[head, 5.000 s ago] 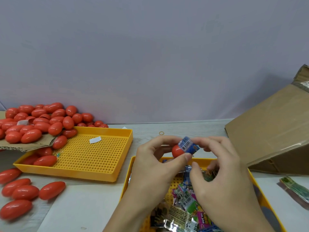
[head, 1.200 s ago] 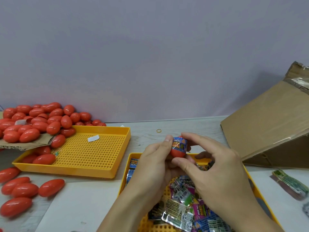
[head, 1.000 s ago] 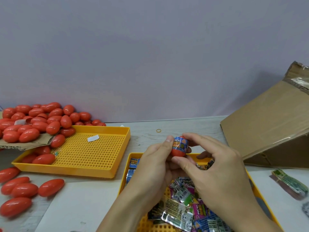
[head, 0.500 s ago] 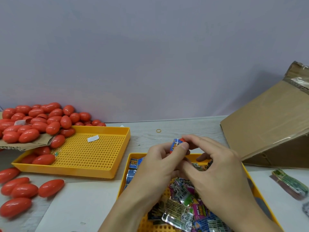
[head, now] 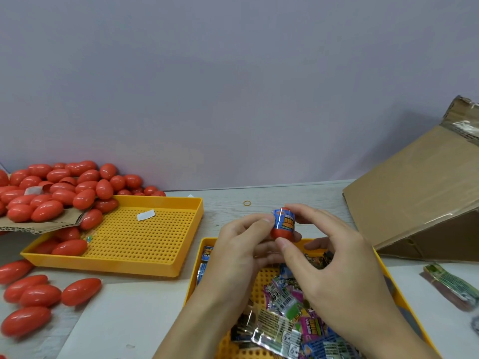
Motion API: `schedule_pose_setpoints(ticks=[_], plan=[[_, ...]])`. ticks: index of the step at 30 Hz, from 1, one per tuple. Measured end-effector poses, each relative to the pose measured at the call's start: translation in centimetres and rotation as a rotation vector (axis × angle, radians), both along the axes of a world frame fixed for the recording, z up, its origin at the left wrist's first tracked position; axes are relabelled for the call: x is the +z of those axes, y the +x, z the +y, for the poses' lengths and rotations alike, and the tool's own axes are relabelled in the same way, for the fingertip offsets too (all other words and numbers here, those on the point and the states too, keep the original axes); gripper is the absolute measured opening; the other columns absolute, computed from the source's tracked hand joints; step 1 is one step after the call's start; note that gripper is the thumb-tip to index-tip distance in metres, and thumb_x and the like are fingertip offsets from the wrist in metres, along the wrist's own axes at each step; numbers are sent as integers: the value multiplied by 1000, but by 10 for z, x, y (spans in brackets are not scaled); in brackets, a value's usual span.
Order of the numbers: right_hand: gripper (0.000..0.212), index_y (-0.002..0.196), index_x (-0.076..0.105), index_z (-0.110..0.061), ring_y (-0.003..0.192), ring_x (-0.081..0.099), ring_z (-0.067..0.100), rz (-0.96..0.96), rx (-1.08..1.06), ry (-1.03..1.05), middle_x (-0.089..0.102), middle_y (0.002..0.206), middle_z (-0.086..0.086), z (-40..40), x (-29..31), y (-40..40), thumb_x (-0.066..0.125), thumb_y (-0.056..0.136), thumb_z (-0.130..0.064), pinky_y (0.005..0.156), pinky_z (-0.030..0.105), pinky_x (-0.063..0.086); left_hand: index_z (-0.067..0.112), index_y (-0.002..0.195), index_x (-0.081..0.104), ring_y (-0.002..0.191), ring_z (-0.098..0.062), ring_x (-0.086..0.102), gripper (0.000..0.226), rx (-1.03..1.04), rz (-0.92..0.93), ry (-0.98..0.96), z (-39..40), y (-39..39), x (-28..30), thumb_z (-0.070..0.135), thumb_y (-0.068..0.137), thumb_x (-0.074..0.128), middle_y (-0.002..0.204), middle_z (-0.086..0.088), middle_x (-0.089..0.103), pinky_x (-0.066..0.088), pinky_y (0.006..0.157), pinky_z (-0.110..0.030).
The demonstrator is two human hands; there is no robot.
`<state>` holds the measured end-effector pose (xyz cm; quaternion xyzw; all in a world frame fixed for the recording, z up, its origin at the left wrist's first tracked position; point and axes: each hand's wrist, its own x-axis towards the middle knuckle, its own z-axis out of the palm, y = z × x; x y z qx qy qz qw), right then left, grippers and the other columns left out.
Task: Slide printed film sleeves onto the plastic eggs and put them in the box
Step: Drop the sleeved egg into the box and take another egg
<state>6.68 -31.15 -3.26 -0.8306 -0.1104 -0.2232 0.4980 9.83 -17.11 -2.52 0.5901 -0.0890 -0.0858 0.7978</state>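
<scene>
Egg: red egg (head: 282, 231) at frame centre, upright, blue printed sleeve (head: 284, 221) around its upper half.
Left hand (head: 241, 244): fingertips pinch the egg.
Right hand (head: 334, 257): thumb and forefinger pinch it.
Below: yellow tray (head: 404, 304) of loose sleeves (head: 280, 325).
Right: cardboard box (head: 414, 195) on tabletop (head: 225, 206).

A red plastic egg (head: 282, 230) stands upright above the near tray, a blue printed sleeve (head: 284, 221) wrapped round its upper part, red tip and base showing. Loose sleeves (head: 282, 322) fill that tray. Bare red eggs (head: 59, 190) heap at far left. The tilted cardboard box (head: 414, 200) sits right.
</scene>
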Motion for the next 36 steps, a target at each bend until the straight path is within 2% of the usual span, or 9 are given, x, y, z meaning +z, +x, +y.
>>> schedule_pose_setpoints(ticks=[7,12,15,20,22,25,30,34,36], plan=[[41,120,64,-38,111,57,-3,-25,1,-10,60,111,-30,0,-1,0,73,81,-31,82,21,54,-1,106,70,81,-30,71,40,-25,5,-20,0,0,-1,26,80,55,90,-22,73,59,71,-32],[44,119,63,-40,101,63,2,-16,3,-2,62,113,-29,0,-1,0,78,80,-27,80,24,56,0,96,74,77,-32,70,36,-72,33,-80,1,-1,0,23,81,51,88,-26,71,59,70,-33],[45,119,63,-43,93,66,4,-3,-5,13,64,112,-29,0,-1,-1,78,77,-33,79,27,57,2,91,77,78,-32,71,35,-71,38,-86,1,-1,-1,24,79,52,87,-25,72,59,70,-32],[45,117,65,-42,88,65,1,-24,-45,9,65,106,-30,0,-1,-1,80,75,-34,72,18,55,-1,103,68,80,-36,70,33,48,32,-41,1,2,-2,22,79,71,90,-24,69,60,71,-35],[45,116,66,-41,91,63,-1,-46,-68,-22,65,103,-29,1,-1,0,82,74,-33,73,14,51,1,99,69,84,-34,68,36,106,-10,-5,0,2,-3,29,77,73,95,-26,68,59,74,-36],[45,115,67,-36,100,60,-2,-72,-85,-32,64,101,-27,2,-1,1,83,73,-30,77,15,51,5,91,75,92,-34,72,26,107,-30,29,-1,1,-2,29,80,75,99,-21,73,59,75,-34],[46,114,67,-34,105,57,1,-106,-81,-42,62,103,-24,2,1,2,78,70,-35,75,15,51,14,92,79,82,-27,73,28,-32,5,-16,-1,-1,-1,28,88,55,87,-16,74,58,72,-28],[45,112,67,-35,105,57,0,-117,-78,-41,62,102,-24,2,1,1,79,69,-36,74,13,49,8,90,78,79,-28,72,30,-47,27,-57,-2,0,-1,26,85,54,86,-17,73,58,70,-29],[44,112,67,-34,104,58,1,-116,-77,-30,63,102,-24,2,1,1,79,70,-36,74,13,50,4,94,76,85,-33,73,31,-56,38,-89,-1,0,-2,24,85,55,92,-21,73,59,71,-31]])
